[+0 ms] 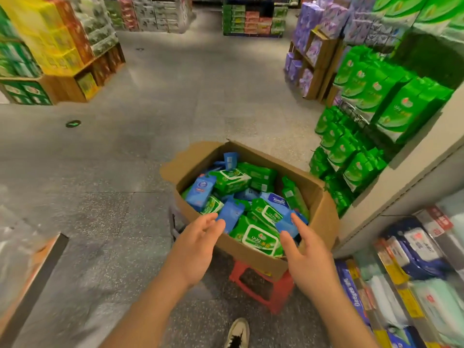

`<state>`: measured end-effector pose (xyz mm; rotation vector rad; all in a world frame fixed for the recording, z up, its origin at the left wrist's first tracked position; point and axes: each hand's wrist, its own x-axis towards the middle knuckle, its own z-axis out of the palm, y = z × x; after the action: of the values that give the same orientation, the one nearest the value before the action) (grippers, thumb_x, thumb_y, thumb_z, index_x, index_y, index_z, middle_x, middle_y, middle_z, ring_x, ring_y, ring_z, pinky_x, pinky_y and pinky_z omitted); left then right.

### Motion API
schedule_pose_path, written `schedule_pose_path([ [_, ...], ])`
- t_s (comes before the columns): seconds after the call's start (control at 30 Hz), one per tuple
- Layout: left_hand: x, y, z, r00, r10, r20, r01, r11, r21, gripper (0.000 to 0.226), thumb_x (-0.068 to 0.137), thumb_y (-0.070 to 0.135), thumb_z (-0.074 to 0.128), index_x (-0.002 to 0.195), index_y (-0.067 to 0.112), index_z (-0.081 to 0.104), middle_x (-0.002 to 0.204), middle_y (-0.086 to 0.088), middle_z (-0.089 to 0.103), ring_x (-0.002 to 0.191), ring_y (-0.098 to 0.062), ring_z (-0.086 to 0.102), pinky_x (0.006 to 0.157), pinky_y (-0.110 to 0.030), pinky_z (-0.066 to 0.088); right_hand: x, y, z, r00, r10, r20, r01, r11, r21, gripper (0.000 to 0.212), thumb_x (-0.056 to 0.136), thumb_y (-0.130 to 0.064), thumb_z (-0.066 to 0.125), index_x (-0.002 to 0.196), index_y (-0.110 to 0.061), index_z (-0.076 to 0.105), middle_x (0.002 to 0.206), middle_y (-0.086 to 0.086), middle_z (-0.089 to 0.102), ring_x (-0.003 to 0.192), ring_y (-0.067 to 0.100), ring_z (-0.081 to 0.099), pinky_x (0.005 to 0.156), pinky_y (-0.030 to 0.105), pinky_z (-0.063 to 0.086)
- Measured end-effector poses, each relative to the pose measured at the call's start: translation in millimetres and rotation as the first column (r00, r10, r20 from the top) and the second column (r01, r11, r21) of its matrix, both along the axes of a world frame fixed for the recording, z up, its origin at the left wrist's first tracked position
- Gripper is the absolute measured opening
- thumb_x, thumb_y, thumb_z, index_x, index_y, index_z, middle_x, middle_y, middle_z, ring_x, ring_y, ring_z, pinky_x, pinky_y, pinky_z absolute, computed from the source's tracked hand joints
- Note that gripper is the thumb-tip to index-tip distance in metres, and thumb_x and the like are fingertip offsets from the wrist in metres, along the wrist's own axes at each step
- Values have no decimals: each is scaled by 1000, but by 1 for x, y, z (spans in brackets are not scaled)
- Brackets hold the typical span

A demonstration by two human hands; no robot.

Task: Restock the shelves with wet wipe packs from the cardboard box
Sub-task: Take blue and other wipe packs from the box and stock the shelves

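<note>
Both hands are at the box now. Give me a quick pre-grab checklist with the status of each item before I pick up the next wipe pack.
1. Left hand free: ok, fingers relaxed, holding nothing.
2. Right hand free: ok, fingers straight, holding nothing.
3. Cardboard box open and stocked: ok, flaps up, green and blue packs piled loose inside.
4. Nearest target reachable: ok, the green 999 pack lies on top at the near edge, between the hands.
5. Box support steady: cannot tell, it sits on a red stool and overhangs it; the contact is mostly hidden.
6. Shelf space for the pack: cannot tell, the shelves at right look full and blurred.
</note>
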<state>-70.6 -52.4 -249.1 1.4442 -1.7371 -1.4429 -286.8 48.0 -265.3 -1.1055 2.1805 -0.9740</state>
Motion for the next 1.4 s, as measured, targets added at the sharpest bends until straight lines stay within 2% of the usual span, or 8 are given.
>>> schedule_pose_path([
  [0.23,-17,-95,-2,989,79,125,-73,996,-50,49,101,58,49,136,26,61,128,14,58,119,-5,53,93,-22,35,-30,-94,-18,998,50,49,-55,993,105,68,99,-58,51,159,-34,31,161,-8,36,150,14,30,119,40,32],
  [0.43,-18,-145,-14,982,137,132,-137,991,-9,20,107,43,43,113,36,62,106,25,63,88,22,56,74,-7,36,-35,-150,-27,985,121,119,-142,973,180,67,99,-54,55,157,-28,36,157,-7,43,144,14,41,114,37,39],
  [0.7,-9,-218,-44,974,187,127,-201,974,107,20,95,66,48,100,52,62,115,12,65,106,-11,62,93,-33,49,-26,-206,-35,989,135,58,-146,946,288,57,100,-47,57,151,-25,44,143,-4,56,130,13,52,93,25,38],
  [0.8,-14,-251,-58,982,173,81,-185,965,185,18,102,52,48,100,43,63,110,8,69,92,-5,64,63,-16,52,-18,-226,-35,995,84,45,-94,942,321,52,101,-44,58,149,-25,46,138,-4,60,124,11,54,89,23,37],
  [0.97,-21,-305,-89,995,29,95,-53,967,250,28,105,38,50,125,22,62,103,12,63,87,4,57,50,-7,44,-1,-259,-33,999,1,41,-18,909,416,51,102,-44,55,149,-27,44,135,-4,62,106,7,55,67,12,39],
  [1.13,-25,-343,-126,939,-171,298,90,959,268,52,101,47,52,146,19,51,136,0,63,109,-18,61,88,-31,43,10,-292,-44,998,-59,35,38,897,441,46,104,-43,53,147,-28,46,121,-9,63,90,-4,57,65,13,41],
  [1.3,-34,-354,-158,840,-301,451,178,939,295,38,96,51,52,118,20,52,119,-9,59,110,-33,57,91,-40,46,13,-311,-61,992,-113,47,79,883,463,45,103,-41,54,146,-27,49,110,-12,65,97,12,63,76,27,43],
  [1.4,-43,-356,-178,799,-355,485,184,913,364,69,91,58,55,143,17,38,140,-17,50,128,-42,49,103,-47,43,9,-318,-69,993,-113,40,81,882,464,40,103,-39,55,140,-26,54,87,-16,66,74,6,64,65,27,46],
])
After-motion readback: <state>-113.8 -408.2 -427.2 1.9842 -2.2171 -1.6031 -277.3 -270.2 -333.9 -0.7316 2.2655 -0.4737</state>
